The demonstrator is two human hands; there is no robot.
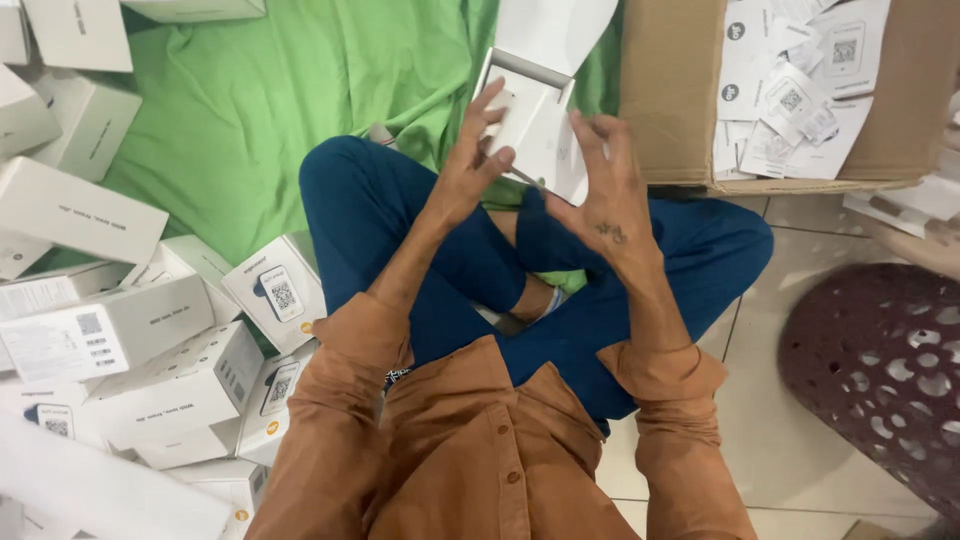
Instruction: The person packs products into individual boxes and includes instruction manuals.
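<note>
While left hand (468, 170) pinches white box (530, 120), right hand (610, 205) hovers, fingers spread

Open white box (535, 110) partly covered by left hand (470, 165); lid cut off at top edge. Cardboard carton (670, 90) cropped at top. Perforated maroon stool (880, 370) cropped at right edge. Leaflet print unresolved.
</note>
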